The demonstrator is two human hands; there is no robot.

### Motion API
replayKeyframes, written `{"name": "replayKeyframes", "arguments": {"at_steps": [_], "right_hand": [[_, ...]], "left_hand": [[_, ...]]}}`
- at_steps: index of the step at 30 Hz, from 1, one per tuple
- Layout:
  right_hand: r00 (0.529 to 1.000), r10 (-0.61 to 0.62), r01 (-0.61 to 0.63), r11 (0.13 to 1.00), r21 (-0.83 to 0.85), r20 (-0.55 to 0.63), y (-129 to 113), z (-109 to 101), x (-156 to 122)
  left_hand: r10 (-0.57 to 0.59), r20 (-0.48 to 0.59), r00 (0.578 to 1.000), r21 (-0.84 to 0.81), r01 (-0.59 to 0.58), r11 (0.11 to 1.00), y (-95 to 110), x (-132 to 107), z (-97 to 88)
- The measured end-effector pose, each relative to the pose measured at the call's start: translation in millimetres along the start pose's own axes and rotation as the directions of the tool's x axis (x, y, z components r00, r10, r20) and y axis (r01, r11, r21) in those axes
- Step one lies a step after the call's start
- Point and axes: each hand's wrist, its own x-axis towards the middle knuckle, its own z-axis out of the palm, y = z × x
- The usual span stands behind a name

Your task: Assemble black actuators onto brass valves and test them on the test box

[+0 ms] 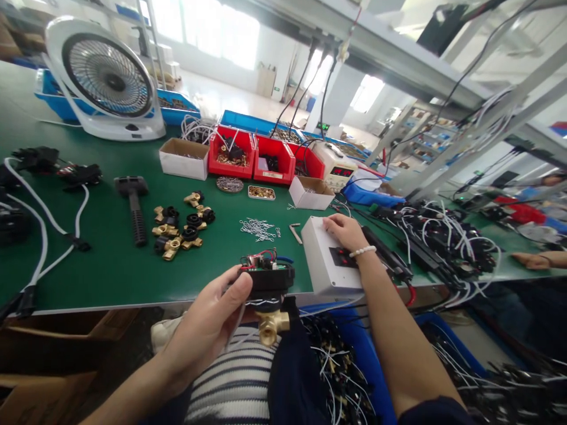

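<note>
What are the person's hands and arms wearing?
No gloves: the left hand and right hand are both bare. The right wrist has a bracelet of pale, round beads. Farther up that arm is the edge of a dark sleeve. No bracelet shows on the left wrist.

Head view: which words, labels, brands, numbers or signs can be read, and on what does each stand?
None can be read for certain.
Power supply: red digits, blurred.
Red bin: label, too small.
Green sign in the background: too small.
Green display behind the bench: blurred.
</note>
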Motion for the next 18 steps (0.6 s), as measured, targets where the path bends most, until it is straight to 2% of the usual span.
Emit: {"name": "replayKeyframes", "arguments": {"at_steps": [3,9,18], "right_hand": [[1.0,0.007,-0.007,1.0,-0.006,-0.02,1,0,0],[0.999,0.032,-0.032,0.999,-0.01,-0.041,0,0,0],[0.998,0.061,-0.059,0.996,0.06,-0.024,-8,1,0]], "left_hand": [[0.029,0.032,0.999,-0.049,-0.028,0.998,-2,2,-2.9],[0.063,0.077,0.995,-0.041,-0.06,0.997,-3,6,-4.8],[0.05,0.035,0.998,-0.025,-0.049,0.998,0,-1,-3.9]]}}
